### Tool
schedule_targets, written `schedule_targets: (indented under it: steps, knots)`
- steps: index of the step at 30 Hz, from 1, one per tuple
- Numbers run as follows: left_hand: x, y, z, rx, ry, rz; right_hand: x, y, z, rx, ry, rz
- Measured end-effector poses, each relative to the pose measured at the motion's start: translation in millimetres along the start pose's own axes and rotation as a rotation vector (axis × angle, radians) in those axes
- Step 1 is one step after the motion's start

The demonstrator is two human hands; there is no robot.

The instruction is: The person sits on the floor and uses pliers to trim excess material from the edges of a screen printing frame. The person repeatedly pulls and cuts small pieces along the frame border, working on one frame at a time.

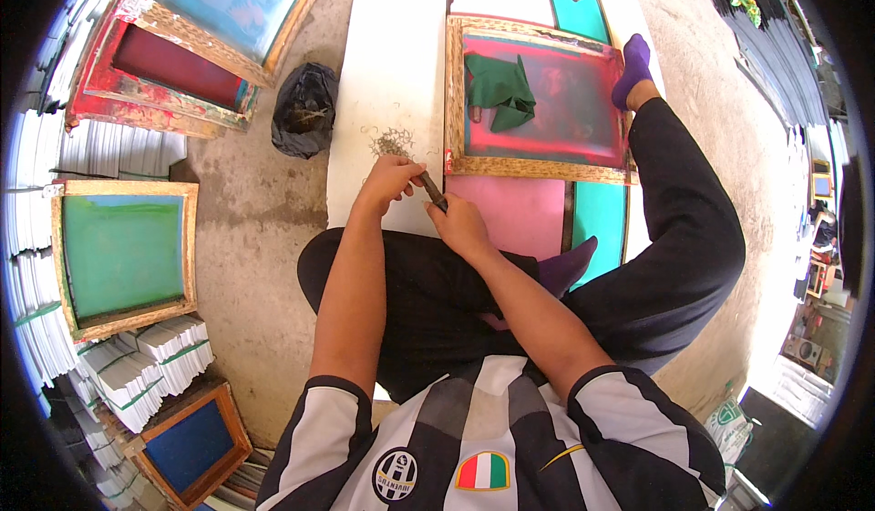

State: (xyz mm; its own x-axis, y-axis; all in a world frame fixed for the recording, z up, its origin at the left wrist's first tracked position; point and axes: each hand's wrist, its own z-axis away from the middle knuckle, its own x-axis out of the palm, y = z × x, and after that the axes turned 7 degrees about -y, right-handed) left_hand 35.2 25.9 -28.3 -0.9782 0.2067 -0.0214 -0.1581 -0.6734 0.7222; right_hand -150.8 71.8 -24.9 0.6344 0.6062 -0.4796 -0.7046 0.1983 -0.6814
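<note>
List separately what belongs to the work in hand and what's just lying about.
Apparently in use:
slim dark stick-like object, between left hand and right hand
small dark scraps, just beyond the left hand
white surface under the scraps

Apparently lying about:
black plastic bag
green cloth, on a wood-framed screen
green framed panel

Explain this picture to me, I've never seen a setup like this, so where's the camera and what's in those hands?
There's no machine here, just a person's bare hands. The single picture comes from a wide fisheye camera worn on the head, looking down, so straight edges bend near the rim. The left hand and right hand hold a slim, dark stick-like object between them; I can't tell exactly what it is. Beyond the left hand, thin scraps lie on a white surface. To their right lies a wood-framed screen with a green cloth on it.
</note>
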Motion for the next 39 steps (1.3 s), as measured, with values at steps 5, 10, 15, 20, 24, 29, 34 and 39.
schedule_targets:
  steps: [5, 10, 15, 20, 24, 29, 34, 39]
  knots:
    - [0.3, -4.9, -6.1, 0.051, -0.003, 0.065, -1.8, 22.8, -12.3, -0.018, -0.28, -0.313]
    - [-1.3, -4.9, -10.8, 0.056, 0.189, 0.15, -14.1, 23.4, -7.4, 0.244, -0.432, -0.921]
    - [-2.0, -8.8, -16.1, 0.073, 0.214, 0.161, -20.2, 24.7, -7.0, 0.269, -0.439, -1.114]
    - [-2.9, -9.4, -17.0, 0.062, 0.299, 0.04, -20.3, 25.1, -10.6, 0.29, -0.432, -1.145]
    - [-7.2, -12.9, -17.4, 0.04, 0.515, -0.461, -10.9, 35.7, -18.4, 0.293, -0.309, -0.967]
    - [2.1, -0.5, -7.7, 0.058, 0.624, -0.457, -3.0, 32.6, -26.0, 0.149, 0.008, -0.081]
    - [2.2, -1.2, -13.6, 0.122, 0.285, -0.149, 6.5, 20.2, -8.1, 0.111, 0.129, 0.038]
    - [4.9, 2.7, -7.3, 0.009, 0.012, -0.022, 6.1, 17.2, -6.0, -0.034, 0.026, -0.025]
